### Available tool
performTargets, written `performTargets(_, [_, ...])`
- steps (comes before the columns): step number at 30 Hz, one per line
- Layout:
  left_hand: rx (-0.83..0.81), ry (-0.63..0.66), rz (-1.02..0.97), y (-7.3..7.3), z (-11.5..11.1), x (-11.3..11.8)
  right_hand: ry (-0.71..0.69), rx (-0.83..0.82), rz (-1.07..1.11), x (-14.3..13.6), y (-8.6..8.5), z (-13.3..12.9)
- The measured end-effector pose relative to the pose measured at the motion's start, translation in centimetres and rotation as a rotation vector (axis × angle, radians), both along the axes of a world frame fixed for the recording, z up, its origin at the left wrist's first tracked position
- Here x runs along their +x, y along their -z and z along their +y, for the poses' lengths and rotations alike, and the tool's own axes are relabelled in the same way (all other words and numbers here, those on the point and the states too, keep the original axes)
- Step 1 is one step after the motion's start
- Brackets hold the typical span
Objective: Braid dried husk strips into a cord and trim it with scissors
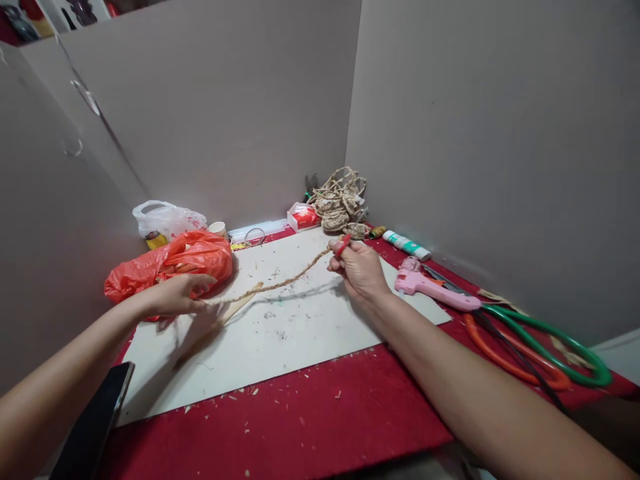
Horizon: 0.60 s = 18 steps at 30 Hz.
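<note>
A twisted tan straw cord stretches between my hands above the white board, casting a shadow on it. My right hand pinches its far end; a red band circles a finger. My left hand, slightly blurred, is at the other end, its fingertips closed on the cord beside the orange plastic bag. A loose flat strip of straw hangs from the cord near that hand, and its lower part reaches toward the board.
On the red cloth at right lie a pink glue gun, scissors with green handles and a white-green tube. A coiled straw rope bundle and red-white box stand behind. A dark phone lies front left.
</note>
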State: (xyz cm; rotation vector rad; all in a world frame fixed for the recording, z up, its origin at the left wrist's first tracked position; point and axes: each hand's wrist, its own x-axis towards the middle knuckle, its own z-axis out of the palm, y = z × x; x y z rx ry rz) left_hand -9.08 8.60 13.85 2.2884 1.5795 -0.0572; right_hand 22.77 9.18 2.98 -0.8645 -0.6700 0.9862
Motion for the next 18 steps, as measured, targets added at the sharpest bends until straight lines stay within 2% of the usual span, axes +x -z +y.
performTargets(3, [-0.140, 0.100, -0.159, -0.2, -1.0, 1.5, -0.034, 0.014, -0.064, -0.1, 0.2, 0.0])
performTargets(5, [-0.121, 0.155, -0.208, 0.1, -1.1, 2.8, -0.046, 0.017, -0.080, -0.2, 0.2, -0.1])
performTargets(6, [-0.045, 0.161, -0.201, 0.7, -0.8, 3.5, -0.050, 0.020, -0.080, -0.2, 0.1, -0.1])
performTargets(9, [0.236, 0.061, 0.019, 3.6, 1.0, 4.9, -0.067, 0.040, -0.057, -0.2, -0.4, -0.4])
performTargets(10, [0.264, 0.008, 0.086, 4.8, 1.7, 5.2, -0.076, 0.047, -0.050, -0.1, -0.7, -0.5])
performTargets(11, [0.236, -0.031, 0.120, 5.9, 2.4, 5.5, -0.088, 0.051, -0.047, -0.1, -0.9, -0.7])
performTargets(14, [0.115, 0.009, 0.115, 8.2, 3.8, 6.0, -0.124, 0.060, -0.052, -0.2, -1.4, -1.0])
performTargets(16, [0.113, 0.051, 0.095, 8.4, 4.0, 6.3, -0.139, 0.064, -0.045, -0.2, -1.5, -1.1])
performTargets(18, [0.170, 0.060, 0.078, 7.5, 3.9, 6.6, -0.145, 0.071, -0.037, -0.2, -1.5, -1.1])
